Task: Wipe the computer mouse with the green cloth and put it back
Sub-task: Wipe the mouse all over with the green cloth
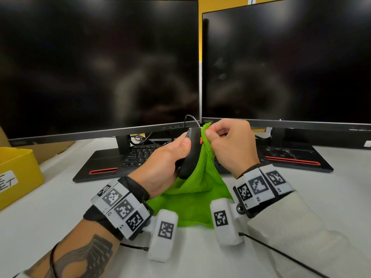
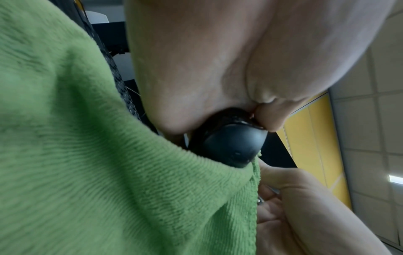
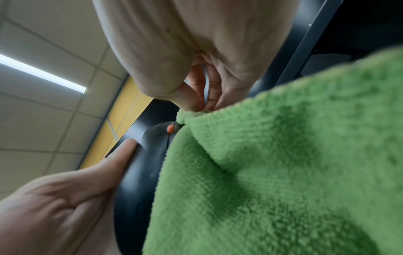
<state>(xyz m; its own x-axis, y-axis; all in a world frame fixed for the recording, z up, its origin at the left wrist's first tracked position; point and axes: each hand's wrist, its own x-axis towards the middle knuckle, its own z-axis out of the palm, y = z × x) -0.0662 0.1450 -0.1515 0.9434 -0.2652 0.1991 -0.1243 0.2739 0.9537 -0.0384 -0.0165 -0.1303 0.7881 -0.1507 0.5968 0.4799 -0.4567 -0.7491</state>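
My left hand (image 1: 170, 155) grips a black computer mouse (image 1: 191, 151) and holds it on edge above the desk, in front of the two monitors. The mouse (image 2: 231, 146) has a red scroll wheel (image 3: 170, 128). My right hand (image 1: 226, 141) pinches the top edge of the green cloth (image 1: 195, 189) and presses it against the mouse's right side. The cloth (image 3: 272, 172) hangs down from the pinch to the desk between my wrists. It covers much of the mouse (image 3: 139, 172) in the right wrist view. The cloth (image 2: 98, 155) fills the left wrist view.
Two dark monitors (image 1: 96, 65) (image 1: 287, 61) stand behind on flat black bases (image 1: 96, 165). A black keyboard (image 1: 140, 155) lies under them. A yellow box (image 1: 18, 173) sits at the left edge. The white desk (image 1: 60, 197) has cables (image 1: 285, 255) trailing from my wrist cameras.
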